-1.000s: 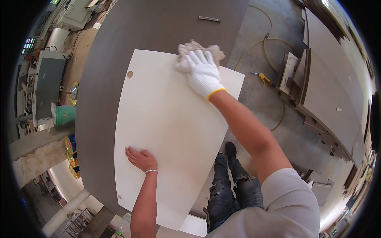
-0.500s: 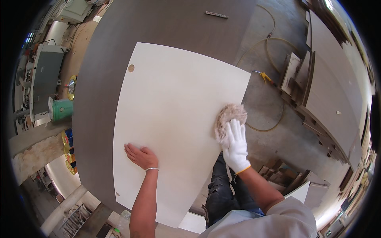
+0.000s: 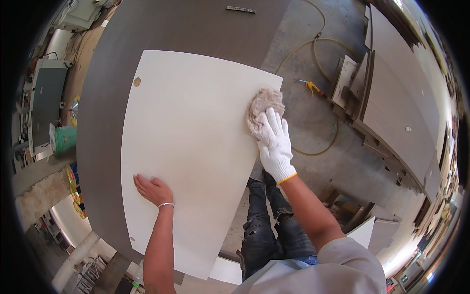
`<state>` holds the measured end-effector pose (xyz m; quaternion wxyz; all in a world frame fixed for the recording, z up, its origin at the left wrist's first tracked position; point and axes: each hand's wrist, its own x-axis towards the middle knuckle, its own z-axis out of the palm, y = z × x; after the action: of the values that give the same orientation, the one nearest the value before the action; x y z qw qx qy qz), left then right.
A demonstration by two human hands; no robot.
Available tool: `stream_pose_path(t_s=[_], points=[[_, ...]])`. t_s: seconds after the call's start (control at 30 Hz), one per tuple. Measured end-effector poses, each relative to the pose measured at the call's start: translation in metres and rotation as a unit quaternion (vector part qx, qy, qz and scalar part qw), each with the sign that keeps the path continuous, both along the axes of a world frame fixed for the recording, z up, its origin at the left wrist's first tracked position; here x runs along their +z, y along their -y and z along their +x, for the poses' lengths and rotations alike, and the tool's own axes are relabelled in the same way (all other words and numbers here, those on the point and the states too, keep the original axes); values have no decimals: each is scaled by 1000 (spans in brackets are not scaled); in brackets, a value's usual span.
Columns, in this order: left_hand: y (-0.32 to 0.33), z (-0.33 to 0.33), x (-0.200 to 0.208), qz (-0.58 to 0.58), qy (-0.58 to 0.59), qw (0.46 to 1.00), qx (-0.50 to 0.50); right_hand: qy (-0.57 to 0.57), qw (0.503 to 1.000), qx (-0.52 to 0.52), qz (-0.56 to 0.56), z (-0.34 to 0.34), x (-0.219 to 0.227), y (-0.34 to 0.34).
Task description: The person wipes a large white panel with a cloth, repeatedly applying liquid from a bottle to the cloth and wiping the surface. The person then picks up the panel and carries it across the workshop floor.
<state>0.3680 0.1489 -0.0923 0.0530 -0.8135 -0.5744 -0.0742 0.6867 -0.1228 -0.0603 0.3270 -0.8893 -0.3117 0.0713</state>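
Head view: A worker's R hand, in a white knit glove w/ yellow cuff, lay palm-down over the near part of a crumpled pinkish-beige rag, fingers straight and pointing away from the body, arm reaching in from lower R. It was flat, not closed. The rag sat at the R edge of a white panel, in its upper half, partly past the edge. The bare L hand, bracelet at the wrist, rested flat nr the panel's L edge, fingers together, thumb slightly apart, gripping nothing.

Count: 1 panel, 1 rag, 1 glove, 2 round spots along the panel's L side: a larger brown spot up top, a smaller spot nr the bottom corner.

Under the panel was a grey-brown surface, w/ 1 thin strip at its far end. To the R: 1 yellow air gun on the floor, a looped hose, stacked boards. To the L: 1 green bucket, plus tins partly hidden by the surface's edge, no. unclear. The L forearm crossed the panel's near end, blocking part of it.
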Motion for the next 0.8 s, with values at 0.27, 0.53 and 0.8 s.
stream_pose_path(t_s=[0.27, 0.53, 0.8], points=[[-3, 6, 0, -28, 4, 999, 16, 6, 995, -90, 49, 12, -18, -16], [0, 13, 3, -39, 21, 999, 18, -99, 939, -127, 304, 96, -18, -33], [-2, 4, 5, -28, 4, 999, 22, -241, 905, -135, 325, 96, -15, -37]])
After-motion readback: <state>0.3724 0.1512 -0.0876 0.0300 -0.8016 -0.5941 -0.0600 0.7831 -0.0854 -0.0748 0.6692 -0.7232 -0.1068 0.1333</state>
